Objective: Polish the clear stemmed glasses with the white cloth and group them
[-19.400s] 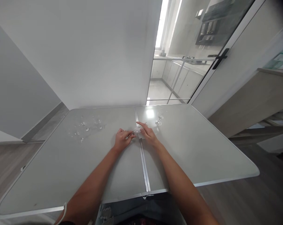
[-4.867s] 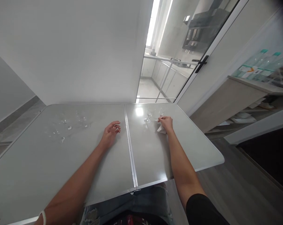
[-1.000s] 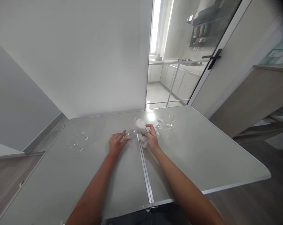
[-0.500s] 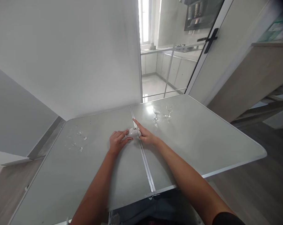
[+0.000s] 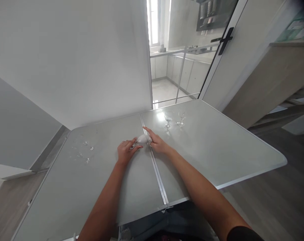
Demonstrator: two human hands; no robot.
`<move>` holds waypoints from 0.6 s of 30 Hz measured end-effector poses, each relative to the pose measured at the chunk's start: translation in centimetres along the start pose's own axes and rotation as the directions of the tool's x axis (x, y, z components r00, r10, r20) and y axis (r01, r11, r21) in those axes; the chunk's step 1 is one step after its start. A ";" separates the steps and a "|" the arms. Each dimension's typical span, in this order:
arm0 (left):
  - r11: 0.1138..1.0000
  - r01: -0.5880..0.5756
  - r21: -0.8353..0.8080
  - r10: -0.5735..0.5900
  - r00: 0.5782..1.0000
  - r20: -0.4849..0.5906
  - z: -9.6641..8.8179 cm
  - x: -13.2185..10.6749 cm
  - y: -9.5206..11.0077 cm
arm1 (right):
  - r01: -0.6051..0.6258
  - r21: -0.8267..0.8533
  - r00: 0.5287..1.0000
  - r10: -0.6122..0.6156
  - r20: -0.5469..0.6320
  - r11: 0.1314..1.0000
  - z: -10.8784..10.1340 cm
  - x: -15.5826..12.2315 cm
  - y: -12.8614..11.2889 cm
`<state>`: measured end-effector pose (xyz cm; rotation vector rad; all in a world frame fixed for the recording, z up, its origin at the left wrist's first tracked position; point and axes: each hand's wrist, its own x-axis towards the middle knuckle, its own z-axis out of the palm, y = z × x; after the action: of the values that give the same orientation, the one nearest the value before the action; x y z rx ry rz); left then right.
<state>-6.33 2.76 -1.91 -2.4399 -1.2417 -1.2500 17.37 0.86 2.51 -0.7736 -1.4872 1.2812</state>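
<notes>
A small stemmed glass (image 5: 139, 141) lies on its side on the grey folding table (image 5: 204, 150), near the middle seam. My left hand (image 5: 126, 152) pinches its stem and foot. My right hand (image 5: 157, 144) presses a white cloth (image 5: 143, 138) into and around the bowl, index finger stretched out. Two more stemmed glasses (image 5: 168, 118) (image 5: 181, 117) stand upright at the back, right of the seam. Further clear glasses (image 5: 85, 152) stand at the back left, hard to make out.
A white wall rises behind the table's left half. To the right of it a glass door with a black handle (image 5: 223, 36) shows a kitchen. A wooden counter (image 5: 272, 73) stands at the right, and wood floor lies around the table.
Over the last second my right hand bunched the cloth tighter onto the lying glass. The view shifted slightly. Earlier, my right hand had set a glass beside the one at the back right.
</notes>
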 end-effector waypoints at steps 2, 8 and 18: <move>0.999 -0.012 -0.039 0.013 1.000 0.028 -0.1 0.0 0.1 | -0.064 0.079 0.998 0.062 0.027 0.995 -0.2 0.1 0.1; 0.995 -0.004 -0.095 0.009 0.999 0.042 0.1 0.0 0.5 | -0.028 0.118 0.998 0.033 -0.047 0.993 -0.5 0.0 0.5; 0.992 0.043 -0.118 -0.035 0.997 0.066 0.0 0.1 0.2 | -0.111 0.186 0.991 0.123 -0.057 0.976 -0.9 0.5 0.8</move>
<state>-6.13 2.70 -1.83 -2.5702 -1.2711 -1.3023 17.92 1.78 1.79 -0.7850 -1.2655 1.4432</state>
